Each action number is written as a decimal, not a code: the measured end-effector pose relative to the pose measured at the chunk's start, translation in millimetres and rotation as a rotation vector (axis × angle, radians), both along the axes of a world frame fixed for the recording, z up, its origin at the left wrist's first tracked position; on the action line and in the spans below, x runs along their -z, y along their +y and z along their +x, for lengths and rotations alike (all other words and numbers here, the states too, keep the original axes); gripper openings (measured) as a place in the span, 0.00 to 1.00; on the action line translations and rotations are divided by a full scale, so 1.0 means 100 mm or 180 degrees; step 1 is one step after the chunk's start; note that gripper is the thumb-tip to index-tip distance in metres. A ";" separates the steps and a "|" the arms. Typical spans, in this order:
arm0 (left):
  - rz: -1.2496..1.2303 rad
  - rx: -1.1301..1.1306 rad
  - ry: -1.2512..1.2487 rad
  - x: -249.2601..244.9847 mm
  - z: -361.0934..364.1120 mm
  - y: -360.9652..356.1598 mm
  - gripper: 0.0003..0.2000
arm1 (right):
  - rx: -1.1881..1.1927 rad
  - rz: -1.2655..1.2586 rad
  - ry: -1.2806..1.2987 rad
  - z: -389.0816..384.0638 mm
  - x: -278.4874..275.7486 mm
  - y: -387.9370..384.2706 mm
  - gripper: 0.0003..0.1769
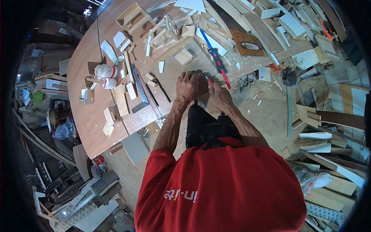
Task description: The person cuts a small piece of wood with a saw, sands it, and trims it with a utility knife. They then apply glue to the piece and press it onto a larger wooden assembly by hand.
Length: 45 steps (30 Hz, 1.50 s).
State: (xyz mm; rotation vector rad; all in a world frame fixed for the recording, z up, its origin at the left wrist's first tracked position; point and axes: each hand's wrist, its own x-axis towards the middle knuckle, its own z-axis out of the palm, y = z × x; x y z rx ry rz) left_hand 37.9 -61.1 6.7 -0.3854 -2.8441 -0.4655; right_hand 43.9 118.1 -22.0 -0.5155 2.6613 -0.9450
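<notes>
My left hand [187,86] lies at the table's near edge with its fingers curled over a small brown wooden piece [202,87], pressing or holding it. Closed round a slim red tool with a pale tip [209,81], my right hand [221,96] is just right of that piece; the tool's exact kind is too small to make out. Beyond my right hand lies a blue, black and red bar-shaped tool [216,58]. A light wooden block [184,57] sits on a grey board [170,71] ahead of my left hand.
A handsaw with a wooden handle [247,41] lies at the back right among offcuts. White jars [106,71] stand at the left of the round-edged table [87,112]. A metal square [141,91] and black strip [162,90] lie left of my hands. Wood scraps [317,147] crowd the right.
</notes>
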 end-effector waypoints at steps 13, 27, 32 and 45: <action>0.0652 -0.0044 0.0404 -0.17 -0.04 0.15 0.13 | 0.0259 -0.0257 -0.0459 -0.10 -0.35 -0.11 0.16; 0.0047 -0.0246 0.0305 -0.03 0.03 0.07 0.13 | 0.0241 -0.0641 -0.0626 0.06 -0.29 0.11 0.16; -0.0100 -0.0491 0.0286 -0.03 0.20 0.15 0.12 | 0.0340 -0.0573 -0.0434 0.11 -0.13 0.14 0.17; 0.0818 -0.0882 -0.0436 0.00 -0.02 -0.01 0.08 | -0.0413 0.0414 0.0712 0.08 0.23 0.05 0.18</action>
